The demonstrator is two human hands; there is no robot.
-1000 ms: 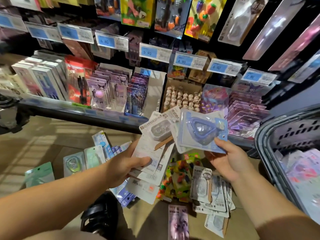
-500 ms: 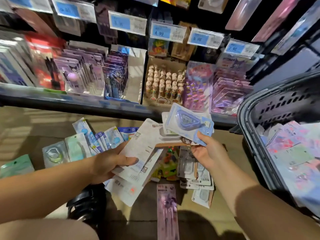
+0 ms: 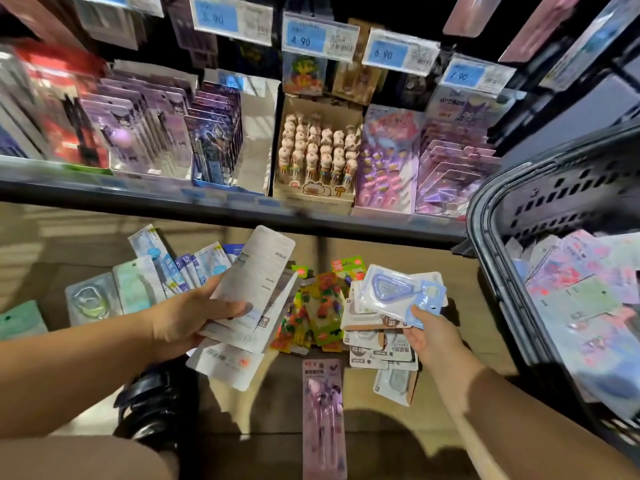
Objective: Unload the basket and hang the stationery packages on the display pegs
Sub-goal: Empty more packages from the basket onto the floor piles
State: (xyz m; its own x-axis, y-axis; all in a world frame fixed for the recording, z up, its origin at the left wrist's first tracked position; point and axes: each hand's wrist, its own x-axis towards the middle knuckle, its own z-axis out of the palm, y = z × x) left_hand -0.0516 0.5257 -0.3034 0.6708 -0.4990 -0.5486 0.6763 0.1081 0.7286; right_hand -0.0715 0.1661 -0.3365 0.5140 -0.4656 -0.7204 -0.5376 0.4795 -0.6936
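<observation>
Both hands are lower than a moment ago, down over the sorted piles on the floor. At left, the left hand (image 3: 187, 320) grips a fan of white-backed packages (image 3: 256, 282), thumb across the faces and fingers curled behind. Further right, the right hand (image 3: 429, 337) pinches the blue blister pack (image 3: 398, 296) by its lower corner, just above a stack of similar packs (image 3: 381, 344). These carded packs look light, fairly stiff and slick, so they are best held by the card edge, leaving the hang hole free. At far right, the basket (image 3: 561, 195) holds more packages.
</observation>
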